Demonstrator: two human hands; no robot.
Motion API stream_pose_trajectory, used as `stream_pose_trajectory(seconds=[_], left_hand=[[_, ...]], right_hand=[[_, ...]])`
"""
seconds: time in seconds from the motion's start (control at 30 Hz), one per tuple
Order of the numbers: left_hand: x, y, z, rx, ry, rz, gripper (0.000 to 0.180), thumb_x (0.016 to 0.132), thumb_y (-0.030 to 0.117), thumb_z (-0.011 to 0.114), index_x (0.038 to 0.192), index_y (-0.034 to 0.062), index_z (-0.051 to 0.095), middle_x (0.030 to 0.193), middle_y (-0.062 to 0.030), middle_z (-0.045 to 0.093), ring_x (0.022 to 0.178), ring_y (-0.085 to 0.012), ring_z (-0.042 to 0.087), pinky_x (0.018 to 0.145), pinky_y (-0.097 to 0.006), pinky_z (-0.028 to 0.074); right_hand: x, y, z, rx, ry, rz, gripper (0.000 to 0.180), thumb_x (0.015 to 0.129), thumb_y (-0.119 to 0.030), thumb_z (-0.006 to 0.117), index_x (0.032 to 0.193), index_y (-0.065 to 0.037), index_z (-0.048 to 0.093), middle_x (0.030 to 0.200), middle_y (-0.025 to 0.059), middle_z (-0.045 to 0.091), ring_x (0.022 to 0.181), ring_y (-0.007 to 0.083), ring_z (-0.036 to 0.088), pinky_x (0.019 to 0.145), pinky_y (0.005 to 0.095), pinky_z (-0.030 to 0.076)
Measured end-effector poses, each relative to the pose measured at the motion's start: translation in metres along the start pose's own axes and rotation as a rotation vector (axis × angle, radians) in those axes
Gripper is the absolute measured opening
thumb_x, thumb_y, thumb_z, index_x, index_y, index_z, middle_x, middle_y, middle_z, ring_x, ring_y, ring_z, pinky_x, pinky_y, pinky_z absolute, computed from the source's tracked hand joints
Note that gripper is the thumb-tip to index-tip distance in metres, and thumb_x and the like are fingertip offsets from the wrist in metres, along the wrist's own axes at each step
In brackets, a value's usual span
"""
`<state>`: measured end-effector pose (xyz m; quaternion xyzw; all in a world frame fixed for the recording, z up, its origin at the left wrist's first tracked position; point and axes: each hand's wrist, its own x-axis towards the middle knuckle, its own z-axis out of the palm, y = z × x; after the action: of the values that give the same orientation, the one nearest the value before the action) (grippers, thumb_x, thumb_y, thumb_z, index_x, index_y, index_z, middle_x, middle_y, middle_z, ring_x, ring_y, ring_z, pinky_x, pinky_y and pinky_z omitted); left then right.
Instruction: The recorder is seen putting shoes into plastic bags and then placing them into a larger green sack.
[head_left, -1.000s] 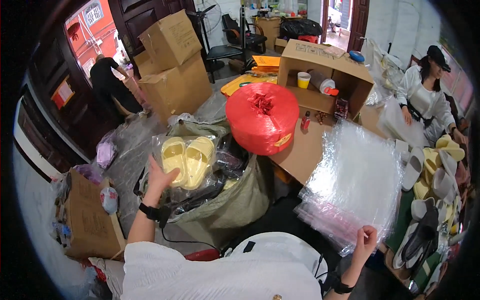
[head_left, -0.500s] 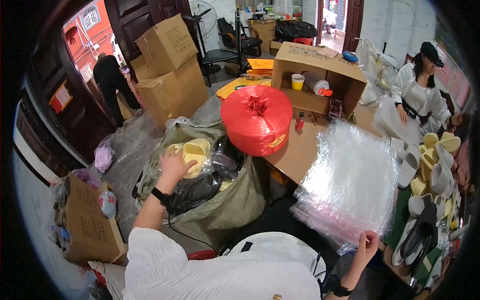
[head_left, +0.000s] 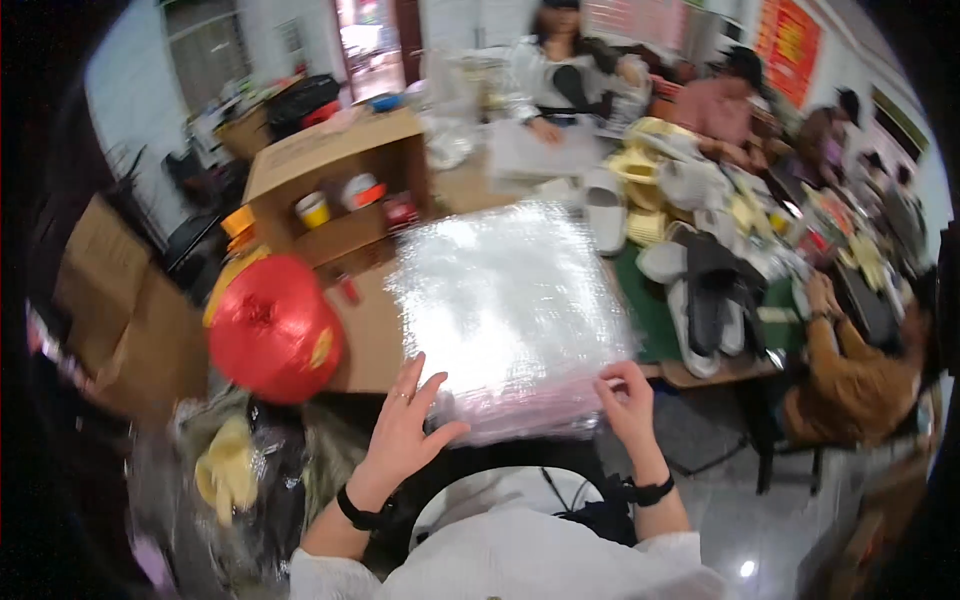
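The step in hand is judged to be work at the near, pinkish edge of the bags (head_left: pixel 512 300), which lie stacked on the table (head_left: pixel 366 352), overhanging its front edge, right of the roll (head_left: pixel 275 328). The left hand (head_left: pixel 402 437) is spread open at the stack's near left corner, gripping nothing visible; the right hand (head_left: pixel 628 408) is curled at the near right corner, thumb close to the fingertips, and whether it pinches a layer cannot be determined. The next move calls for isolating one layer while steadying the stack.
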<state>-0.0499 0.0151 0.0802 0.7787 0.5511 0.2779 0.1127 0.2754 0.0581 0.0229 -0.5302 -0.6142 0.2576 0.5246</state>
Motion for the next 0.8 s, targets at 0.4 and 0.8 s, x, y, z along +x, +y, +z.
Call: stream_pose_trajectory(seconds=[0.4,0.8], left_hand=[[0.065,-0.042,0.117,0.066,0.021,0.132,0.071,0.077,0.049,0.068,0.13,0.0047,0.051,0.143,-0.0227,0.037,0.136,-0.0419,0.027,0.111,-0.054,0.018],[0.058,-0.048,0.118,0.111,0.049,0.101,0.069,0.08,0.052,0.061,0.133,0.0098,0.048,0.144,-0.0207,0.037,0.136,-0.0387,0.029,0.111,-0.052,0.018]], right_hand=[[0.096,0.076,-0.16,-0.84,0.605,-0.071,0.056,0.077,-0.028,0.071,0.12,-0.002,0.047,0.118,0.0204,0.045,0.113,0.0396,0.038,0.096,0.0484,0.034],[0.177,0.114,-0.23,-0.093,0.336,0.546,0.092,0.075,-0.061,0.068,0.128,0.013,0.047,0.131,0.0241,0.05,0.121,0.035,0.048,0.1,0.0399,0.037]])
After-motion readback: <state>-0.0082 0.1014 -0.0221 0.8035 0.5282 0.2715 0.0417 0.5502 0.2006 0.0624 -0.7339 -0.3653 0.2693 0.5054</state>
